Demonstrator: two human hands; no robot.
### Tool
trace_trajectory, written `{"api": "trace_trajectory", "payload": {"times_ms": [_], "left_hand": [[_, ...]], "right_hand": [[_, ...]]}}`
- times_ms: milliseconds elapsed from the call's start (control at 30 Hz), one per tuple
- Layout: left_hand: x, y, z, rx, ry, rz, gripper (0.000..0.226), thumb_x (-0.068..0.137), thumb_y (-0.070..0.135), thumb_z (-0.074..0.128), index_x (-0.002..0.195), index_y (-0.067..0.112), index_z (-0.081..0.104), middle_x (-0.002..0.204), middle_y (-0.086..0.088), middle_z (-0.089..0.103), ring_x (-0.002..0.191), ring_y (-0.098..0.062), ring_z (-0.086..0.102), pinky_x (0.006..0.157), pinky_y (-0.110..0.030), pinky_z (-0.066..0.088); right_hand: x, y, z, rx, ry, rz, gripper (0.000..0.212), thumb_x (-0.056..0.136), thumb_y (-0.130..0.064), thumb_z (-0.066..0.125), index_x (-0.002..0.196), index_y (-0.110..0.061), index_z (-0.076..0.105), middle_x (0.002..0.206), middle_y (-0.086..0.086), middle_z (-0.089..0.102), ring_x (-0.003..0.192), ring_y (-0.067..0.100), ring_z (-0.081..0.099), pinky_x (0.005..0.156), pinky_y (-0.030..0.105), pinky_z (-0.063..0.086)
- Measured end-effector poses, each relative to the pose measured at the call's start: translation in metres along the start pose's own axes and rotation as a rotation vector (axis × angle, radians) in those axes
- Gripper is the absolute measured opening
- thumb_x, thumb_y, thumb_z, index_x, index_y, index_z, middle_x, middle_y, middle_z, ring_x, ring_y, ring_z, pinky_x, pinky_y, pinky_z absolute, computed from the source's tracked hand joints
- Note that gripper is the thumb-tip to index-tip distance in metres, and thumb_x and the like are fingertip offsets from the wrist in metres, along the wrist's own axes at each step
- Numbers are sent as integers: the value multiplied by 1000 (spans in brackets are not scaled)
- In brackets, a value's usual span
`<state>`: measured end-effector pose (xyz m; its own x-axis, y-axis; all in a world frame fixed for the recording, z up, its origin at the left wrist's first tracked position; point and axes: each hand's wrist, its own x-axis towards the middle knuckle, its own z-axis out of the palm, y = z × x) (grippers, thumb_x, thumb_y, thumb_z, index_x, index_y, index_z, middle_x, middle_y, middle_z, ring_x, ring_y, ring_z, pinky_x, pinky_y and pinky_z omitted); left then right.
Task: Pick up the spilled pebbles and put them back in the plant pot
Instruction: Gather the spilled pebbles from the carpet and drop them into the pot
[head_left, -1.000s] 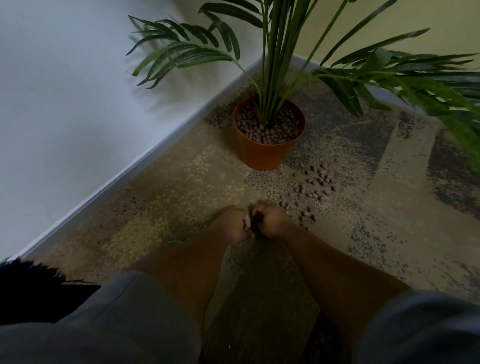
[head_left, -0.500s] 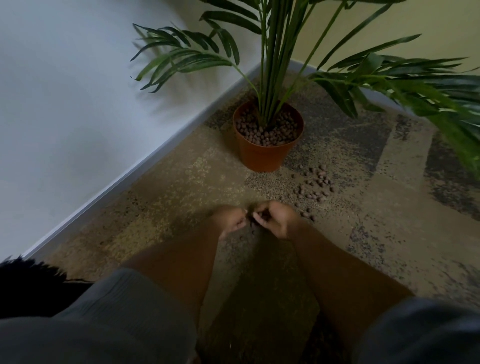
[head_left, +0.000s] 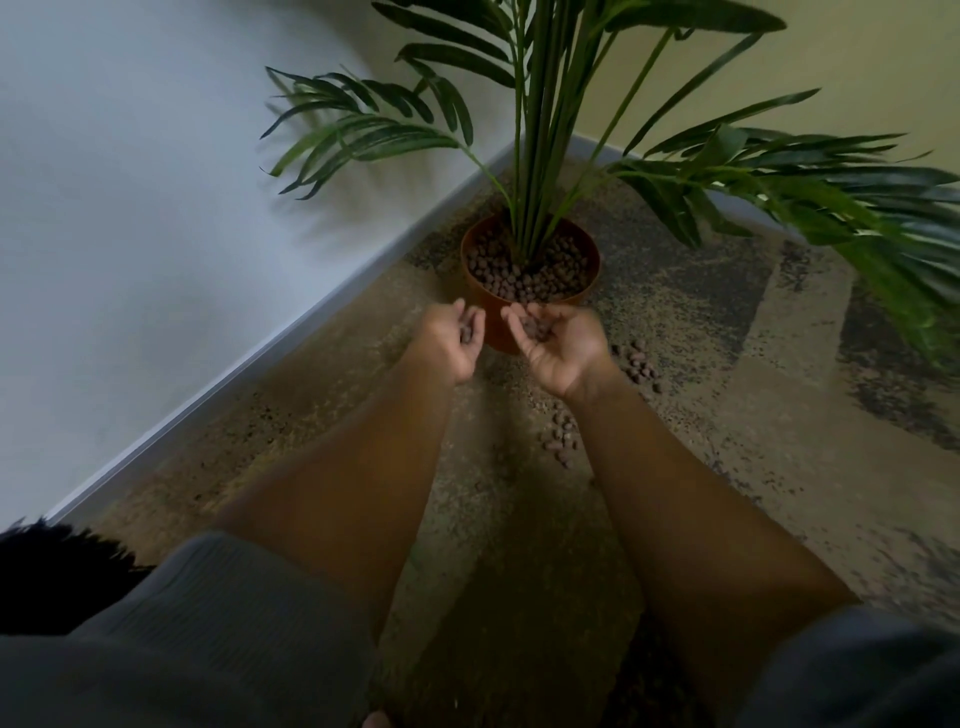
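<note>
An orange plant pot (head_left: 485, 293) stands on the carpet in the room's corner, filled with brown pebbles (head_left: 540, 273) around a palm's green stems. My left hand (head_left: 449, 340) is cupped palm-up just in front of the pot's near wall, with a few pebbles in it. My right hand (head_left: 558, 340) is cupped beside it, also palm-up with pebbles. Spilled pebbles (head_left: 639, 364) lie on the carpet right of my right wrist, and more loose pebbles (head_left: 561, 441) lie between my forearms.
A white wall with a skirting board (head_left: 270, 353) runs diagonally on the left. Long palm fronds (head_left: 831, 192) hang out to the right above the carpet. A dark fuzzy object (head_left: 47, 561) sits at the lower left edge.
Both hands lifted from the carpet, turned palm-up with pebbles in them, and moved forward to the pot's near side. The view has shifted closer to the plant.
</note>
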<state>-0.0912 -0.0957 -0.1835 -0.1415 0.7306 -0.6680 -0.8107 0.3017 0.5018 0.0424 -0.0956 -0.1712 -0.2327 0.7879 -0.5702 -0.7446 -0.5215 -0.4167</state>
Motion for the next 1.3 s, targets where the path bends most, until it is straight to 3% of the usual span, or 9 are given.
{"api": "trace_trajectory", "payload": {"times_ms": [133,300,400,600,733,833,900,1033,1300], "left_hand": [[-7,14,34,-39,-78,40,38,103,11,29,133,-1,50,123,-17,55,113,-22,57,92,-31,53],[-10,16,61,-39,-160,47,45,102,8,23,145,0,32,141,-16,43,113,-26,47,112,-45,34],[-9,17,64,-59,-218,18,50,103,11,22,152,1,18,154,-16,29,137,-32,36,117,-48,23],[-8,18,56,-94,-251,-32,50,104,13,25,150,-6,17,157,-22,21,145,-34,21,118,-45,21],[-9,15,48,-94,-252,-11,44,104,13,28,143,-5,35,144,-23,44,134,-32,44,110,-39,38],[-8,11,35,-55,-234,29,36,101,17,38,132,5,53,120,-11,66,107,-21,65,84,-29,56],[-6,5,23,5,-178,50,33,98,21,43,125,12,60,107,-1,72,94,-12,69,67,-22,55],[1,-11,-6,156,-27,39,33,96,26,43,123,19,61,99,10,70,87,-5,63,65,-17,46],[5,-51,-48,828,12,-68,34,99,30,47,130,20,56,122,4,62,98,-8,57,76,-22,46]], "right_hand": [[2,-18,25,-7,30,-99,39,100,-11,34,133,7,45,137,24,47,126,35,51,102,41,50],[0,-29,44,43,-18,-106,47,101,-11,23,141,6,41,142,26,45,130,39,47,113,49,36],[1,-32,44,84,-59,-95,49,102,-14,21,144,5,37,147,25,41,135,39,41,117,50,29],[0,-35,31,107,-58,-78,51,101,-14,27,147,7,29,149,26,37,139,37,38,118,47,28],[1,-29,20,46,-39,-95,55,99,-14,31,149,6,23,151,27,34,141,36,36,119,43,28],[1,-24,12,-23,-46,-113,46,97,-10,36,139,8,38,137,29,48,127,39,51,108,42,44],[2,-20,7,-154,-13,-118,32,94,-7,42,121,5,52,118,23,60,113,37,61,90,36,57],[6,-6,-7,-601,132,-60,13,93,-11,47,91,-5,59,85,10,64,77,23,66,61,25,56],[14,12,-69,-1875,254,-117,24,93,-19,50,70,-12,53,77,7,57,70,15,54,59,24,44]]}}
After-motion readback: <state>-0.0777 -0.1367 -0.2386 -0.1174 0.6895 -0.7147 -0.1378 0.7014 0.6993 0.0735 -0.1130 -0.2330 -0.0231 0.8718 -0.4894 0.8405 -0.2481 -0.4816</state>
